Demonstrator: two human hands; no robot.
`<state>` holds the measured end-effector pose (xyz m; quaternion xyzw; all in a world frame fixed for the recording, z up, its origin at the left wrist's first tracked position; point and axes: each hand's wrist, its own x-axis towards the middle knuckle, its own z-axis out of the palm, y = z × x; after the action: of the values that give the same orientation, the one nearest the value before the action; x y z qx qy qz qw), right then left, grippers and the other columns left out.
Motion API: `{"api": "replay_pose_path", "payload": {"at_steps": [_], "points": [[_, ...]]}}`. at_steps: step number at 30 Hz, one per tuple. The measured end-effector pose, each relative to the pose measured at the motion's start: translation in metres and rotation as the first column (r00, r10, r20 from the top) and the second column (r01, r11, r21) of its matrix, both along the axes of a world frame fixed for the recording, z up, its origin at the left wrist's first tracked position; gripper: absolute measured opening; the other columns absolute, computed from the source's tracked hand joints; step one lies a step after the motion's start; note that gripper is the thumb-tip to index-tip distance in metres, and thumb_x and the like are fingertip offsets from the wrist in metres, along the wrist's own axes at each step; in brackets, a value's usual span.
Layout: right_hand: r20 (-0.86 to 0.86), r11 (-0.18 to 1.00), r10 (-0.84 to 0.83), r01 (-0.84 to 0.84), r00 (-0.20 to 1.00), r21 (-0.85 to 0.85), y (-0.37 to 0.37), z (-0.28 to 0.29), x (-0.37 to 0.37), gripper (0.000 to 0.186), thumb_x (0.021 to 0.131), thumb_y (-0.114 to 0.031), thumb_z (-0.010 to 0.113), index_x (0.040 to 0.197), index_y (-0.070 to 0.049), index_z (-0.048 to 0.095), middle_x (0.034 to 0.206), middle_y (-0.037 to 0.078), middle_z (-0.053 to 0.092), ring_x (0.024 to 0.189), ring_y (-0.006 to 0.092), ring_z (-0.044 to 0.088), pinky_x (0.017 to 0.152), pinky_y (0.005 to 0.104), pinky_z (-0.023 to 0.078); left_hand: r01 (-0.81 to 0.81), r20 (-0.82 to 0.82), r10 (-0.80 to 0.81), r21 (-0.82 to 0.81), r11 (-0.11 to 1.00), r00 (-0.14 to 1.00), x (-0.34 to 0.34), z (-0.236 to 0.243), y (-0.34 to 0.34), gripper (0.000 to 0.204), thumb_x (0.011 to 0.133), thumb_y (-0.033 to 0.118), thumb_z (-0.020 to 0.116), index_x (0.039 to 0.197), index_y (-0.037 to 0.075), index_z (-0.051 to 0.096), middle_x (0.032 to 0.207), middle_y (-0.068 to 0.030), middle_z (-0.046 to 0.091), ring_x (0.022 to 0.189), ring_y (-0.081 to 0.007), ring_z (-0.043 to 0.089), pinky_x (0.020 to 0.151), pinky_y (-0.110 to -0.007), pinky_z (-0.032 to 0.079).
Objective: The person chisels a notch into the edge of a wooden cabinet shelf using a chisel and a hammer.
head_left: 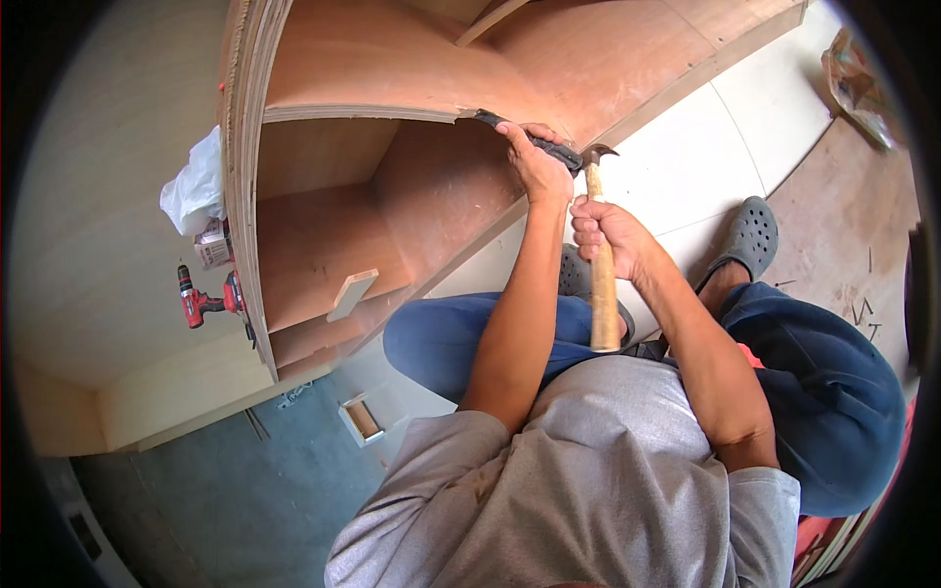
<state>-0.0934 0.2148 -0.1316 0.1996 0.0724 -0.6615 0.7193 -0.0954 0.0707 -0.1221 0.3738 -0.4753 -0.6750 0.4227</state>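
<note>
My right hand [610, 235] is clamped around the wooden handle of a hammer [604, 299], its claw head up beyond my knuckles. Just ahead and to the left, my left hand [539, 174] grips a long black tool [563, 153]; I can't tell its exact kind. Its lower end is right beside the hammer head, and its upper end reaches the ragged end of a shelf board [363, 113] in the wooden cabinet [608, 64] ahead of my hands. My two hands are near each other but apart. To the right of my right hand is my grey clog [754, 238], and farther right a brown board [833, 216] with nails [865, 312] on it. Well left of my left hand are a red-and-black drill [201, 301] and a white plastic bag [196, 184].
</note>
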Motion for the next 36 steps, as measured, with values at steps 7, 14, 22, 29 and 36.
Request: {"api": "replay_pose_path", "payload": {"at_steps": [7, 14, 22, 29, 36], "points": [[0.031, 0.986, -0.004, -0.001, 1.000, 0.168, -0.001, -0.030, 0.003, 0.014, 0.096, -0.010, 0.058, 0.088, -0.016, 0.048, 0.059, -0.008, 0.043, 0.044, 0.0047, 0.039, 0.040, 0.0209, 0.039, 0.028, 0.020, -0.030, 0.051, 0.998, 0.999, 0.006, -0.001, -0.006, 0.064, 0.100, 0.068, 0.043, 0.082, 0.007, 0.049, 0.075, -0.0061, 0.050, 0.070, -0.0213, 0.051, 0.070, -0.036, 0.048], [-0.200, 0.992, 0.127, -0.120, 0.972, 0.044, 0.007, -0.011, -0.011, 0.018, 0.097, -0.010, 0.056, 0.085, -0.015, 0.045, 0.063, -0.005, 0.044, 0.046, 0.0054, 0.038, 0.040, 0.0226, 0.038, 0.048, 0.056, -0.051, 0.052, 0.997, 0.997, 0.002, 0.015, 0.006, 0.065, 0.101, 0.069, 0.040, 0.080, 0.008, 0.048, 0.073, -0.0050, 0.050, 0.069, -0.0178, 0.052, 0.068, -0.031, 0.046], [0.181, 0.969, -0.116, 0.071, 0.977, 0.237, -0.016, -0.022, 0.005, 0.019, 0.097, -0.011, 0.056, 0.083, -0.014, 0.045, 0.061, -0.006, 0.043, 0.047, 0.0056, 0.040, 0.040, 0.0225, 0.038, -0.042, 0.076, 0.041, 0.016, 0.999, 0.996, 0.000, 0.009, 0.001, 0.064, 0.102, 0.068, 0.039, 0.083, 0.007, 0.050, 0.074, -0.0056, 0.052, 0.068, -0.0184, 0.053, 0.063, -0.033, 0.047], [-0.044, 0.997, 0.058, -0.056, 0.997, 0.047, -0.001, -0.024, -0.016, 0.016, 0.098, -0.010, 0.057, 0.088, -0.017, 0.045, 0.060, -0.007, 0.043, 0.043, 0.0050, 0.038, 0.038, 0.0220, 0.038, 0.032, 0.019, -0.034, 0.084, 0.996, 0.999, -0.001, 0.017, 0.004, 0.066, 0.100, 0.071, 0.041, 0.085, 0.008, 0.051, 0.074, -0.0055, 0.053, 0.072, -0.0183, 0.055, 0.065, -0.033, 0.047], [0.214, 0.978, -0.131, 0.090, 0.968, 0.190, -0.006, -0.030, -0.006, 0.019, 0.096, -0.009, 0.058, 0.085, -0.017, 0.045, 0.060, -0.005, 0.043, 0.045, 0.0058, 0.039, 0.039, 0.0221, 0.038, 0.031, 0.031, -0.035, 0.104, 0.994, 0.999, 0.003, 0.021, 0.008, 0.066, 0.099, 0.071, 0.043, 0.090, 0.006, 0.052, 0.078, -0.0067, 0.055, 0.073, -0.0186, 0.056, 0.065, -0.035, 0.048]]}}
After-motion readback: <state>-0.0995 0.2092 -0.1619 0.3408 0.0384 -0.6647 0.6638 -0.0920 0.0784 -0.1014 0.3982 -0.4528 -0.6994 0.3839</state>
